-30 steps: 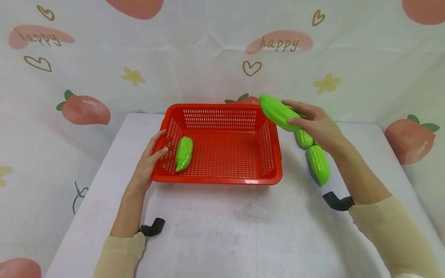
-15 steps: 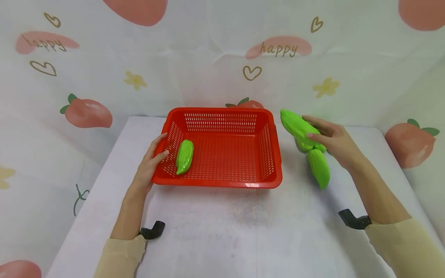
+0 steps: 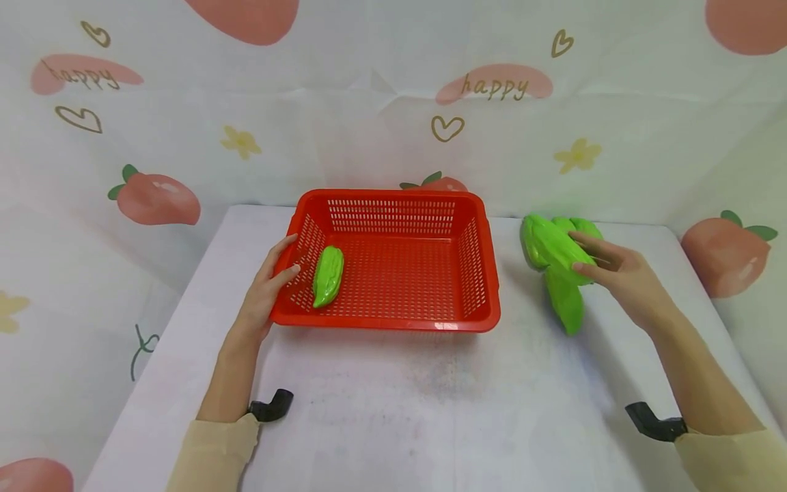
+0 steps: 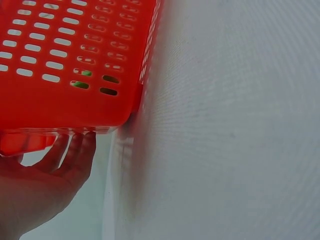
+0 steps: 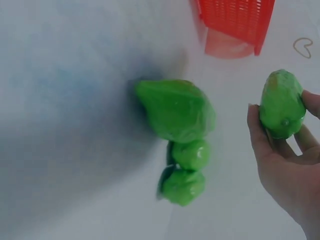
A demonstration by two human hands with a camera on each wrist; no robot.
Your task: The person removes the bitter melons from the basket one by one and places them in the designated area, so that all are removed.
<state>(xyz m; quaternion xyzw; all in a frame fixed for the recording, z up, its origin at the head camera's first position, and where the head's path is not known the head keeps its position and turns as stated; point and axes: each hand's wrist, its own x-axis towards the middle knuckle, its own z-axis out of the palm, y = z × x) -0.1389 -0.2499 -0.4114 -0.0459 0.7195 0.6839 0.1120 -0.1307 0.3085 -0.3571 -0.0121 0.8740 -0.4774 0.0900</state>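
My right hand (image 3: 633,283) pinches a light green, ridged bitter melon (image 3: 558,247) between thumb and fingers, right of the red basket (image 3: 387,324). In the right wrist view the held bitter melon (image 5: 281,102) is apart from several others, including a pointed bitter melon (image 5: 175,112) on the table. From the head, it partly hides them; a nearer bitter melon (image 3: 564,304) shows below it. One bitter melon (image 3: 328,277) lies inside the basket at its left end. My left hand (image 3: 258,294) grips the basket's left rim, its fingers against the outside (image 4: 50,177).
A white table (image 3: 393,410) carries the basket and the bitter melons. Behind it hangs a pale cloth (image 3: 369,96) printed with peaches, hearts and flowers. Black wrist mounts (image 3: 654,422) sit on both forearms, near beige sleeves.
My right hand has carried its bitter melon right and down, from over the basket's right rim to over the other bitter melons. The left hand and the basket stay nearly where they were.
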